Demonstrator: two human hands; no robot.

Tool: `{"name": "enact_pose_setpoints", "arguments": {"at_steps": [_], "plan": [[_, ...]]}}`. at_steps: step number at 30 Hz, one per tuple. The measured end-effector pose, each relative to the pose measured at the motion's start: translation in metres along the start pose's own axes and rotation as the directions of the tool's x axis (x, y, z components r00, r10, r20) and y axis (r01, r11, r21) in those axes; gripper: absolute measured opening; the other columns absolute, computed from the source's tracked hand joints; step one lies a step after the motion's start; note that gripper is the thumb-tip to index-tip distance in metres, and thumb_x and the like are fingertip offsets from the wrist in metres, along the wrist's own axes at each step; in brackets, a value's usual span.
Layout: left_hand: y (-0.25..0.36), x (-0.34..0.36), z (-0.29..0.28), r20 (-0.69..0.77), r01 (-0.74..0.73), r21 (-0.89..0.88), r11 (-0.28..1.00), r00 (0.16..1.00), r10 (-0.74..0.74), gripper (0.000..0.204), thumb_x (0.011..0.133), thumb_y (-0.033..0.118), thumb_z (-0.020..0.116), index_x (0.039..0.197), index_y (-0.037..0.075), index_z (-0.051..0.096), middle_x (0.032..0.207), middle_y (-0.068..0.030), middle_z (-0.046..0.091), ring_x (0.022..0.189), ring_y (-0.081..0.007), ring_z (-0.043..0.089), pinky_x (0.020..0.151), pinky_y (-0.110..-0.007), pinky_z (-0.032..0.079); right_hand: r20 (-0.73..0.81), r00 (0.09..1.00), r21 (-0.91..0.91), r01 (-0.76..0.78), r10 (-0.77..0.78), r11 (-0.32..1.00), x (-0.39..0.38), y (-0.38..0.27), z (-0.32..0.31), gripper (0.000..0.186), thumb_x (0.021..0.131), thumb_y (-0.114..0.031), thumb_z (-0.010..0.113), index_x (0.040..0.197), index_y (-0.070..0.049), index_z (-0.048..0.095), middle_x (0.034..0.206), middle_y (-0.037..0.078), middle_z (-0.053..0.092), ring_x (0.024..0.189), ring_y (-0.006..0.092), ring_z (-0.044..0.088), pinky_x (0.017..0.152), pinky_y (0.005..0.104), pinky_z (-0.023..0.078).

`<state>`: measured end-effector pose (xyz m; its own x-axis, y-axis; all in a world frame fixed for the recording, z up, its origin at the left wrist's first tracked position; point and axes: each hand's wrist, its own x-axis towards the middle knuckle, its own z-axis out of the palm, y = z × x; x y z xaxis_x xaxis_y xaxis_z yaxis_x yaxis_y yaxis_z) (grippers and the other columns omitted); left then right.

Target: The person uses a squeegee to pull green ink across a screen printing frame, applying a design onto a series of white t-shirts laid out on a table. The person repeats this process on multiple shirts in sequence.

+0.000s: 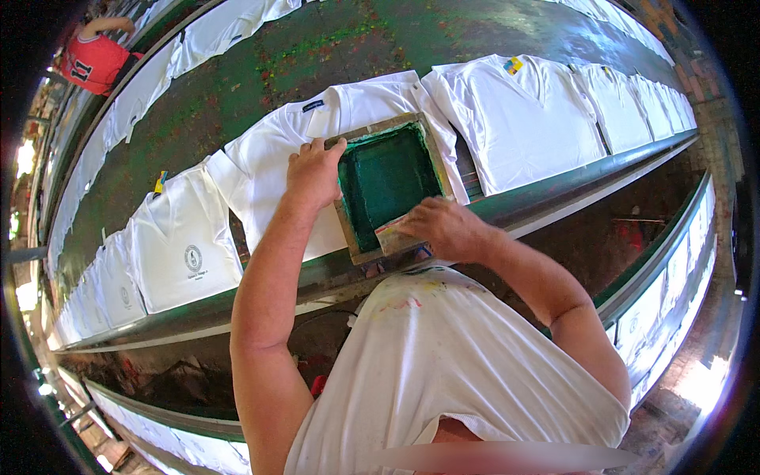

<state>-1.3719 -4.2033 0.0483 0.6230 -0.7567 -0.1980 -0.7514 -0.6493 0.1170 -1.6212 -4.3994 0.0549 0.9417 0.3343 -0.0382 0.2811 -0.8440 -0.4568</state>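
Observation:
A wooden-framed printing screen (pixel 348 229) with green mesh lies on a white T-shirt (pixel 265 174) spread on the long table. My left hand (pixel 314 174) grips the screen's upper left edge, thumb against the inner side and fingers over the wood. Inside the near right part of the frame, my right hand (pixel 445 228) is closed on a squeegee (pixel 389 237) with a light wooden edge. Its blade is hidden from view. The screen covers the lower right part of the shirt, while the collar shows above it.
White T-shirts (pixel 530 119) line the table to the right. To the left, a T-shirt (pixel 178 273) bears a dark round print. The long green table (pixel 348 51) is speckled with paint. Another table (pixel 665 293) of shirts stands behind me. A person in red (pixel 93 62) is at far left.

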Motion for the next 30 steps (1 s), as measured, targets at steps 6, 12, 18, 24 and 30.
{"name": "enact_pose_setpoints", "arguments": {"at_steps": [6,12,18,24,30], "plan": [[0.003,0.001,-0.002,-0.008,0.019,0.007,1.000,1.000,-0.019,0.109,0.066,0.017,0.106,0.163,0.026,0.059,0.153,-0.0126,0.063,0.142,-0.0366,0.062,0.113,-0.058,0.054,-0.037,0.998,0.015,-0.049,0.050,0.999,0.077,0.069,-0.029,0.046,0.088,0.002,0.070,0.133,-0.008,0.077,0.124,0.018,0.076,0.121,0.0431,0.070,0.108,0.0535,0.055],[0.011,-0.001,-0.009,0.027,0.075,-0.022,0.997,0.997,-0.075,0.109,0.063,0.012,0.105,0.163,0.025,0.061,0.155,-0.0129,0.063,0.141,-0.0377,0.062,0.115,-0.056,0.053,-0.317,0.948,-0.118,-0.017,-0.021,0.993,0.081,0.070,-0.010,0.046,0.088,0.000,0.070,0.131,-0.011,0.079,0.119,0.016,0.075,0.115,0.0368,0.072,0.102,0.0503,0.057],[0.010,-0.003,-0.006,-0.024,0.073,-0.051,0.996,0.997,-0.074,0.109,0.063,0.009,0.105,0.162,0.026,0.062,0.158,-0.0117,0.061,0.142,-0.0375,0.062,0.118,-0.056,0.052,-0.212,0.968,-0.141,0.104,-0.133,0.984,0.009,0.016,0.011,0.048,0.087,-0.007,0.072,0.134,-0.009,0.076,0.113,0.012,0.074,0.108,0.0342,0.071,0.098,0.0476,0.057],[0.003,-0.005,0.003,-0.025,0.078,-0.109,0.991,0.996,-0.081,0.112,0.062,0.008,0.105,0.163,0.029,0.062,0.163,-0.0116,0.058,0.146,-0.0371,0.060,0.120,-0.054,0.051,-0.030,0.969,-0.029,0.244,-0.245,0.969,0.006,0.039,-0.006,0.048,0.086,-0.003,0.070,0.134,-0.005,0.075,0.120,0.015,0.075,0.112,0.0359,0.072,0.102,0.0500,0.056],[0.005,-0.006,-0.001,-0.008,0.092,-0.112,0.989,0.996,-0.093,0.114,0.064,0.009,0.106,0.165,0.030,0.059,0.167,-0.0114,0.055,0.149,-0.0373,0.058,0.123,-0.053,0.049,-0.255,0.964,-0.010,0.079,-0.079,0.997,0.075,0.087,-0.020,0.044,0.088,0.002,0.067,0.129,-0.009,0.081,0.130,0.017,0.078,0.127,0.0397,0.071,0.112,0.0521,0.055]]}}
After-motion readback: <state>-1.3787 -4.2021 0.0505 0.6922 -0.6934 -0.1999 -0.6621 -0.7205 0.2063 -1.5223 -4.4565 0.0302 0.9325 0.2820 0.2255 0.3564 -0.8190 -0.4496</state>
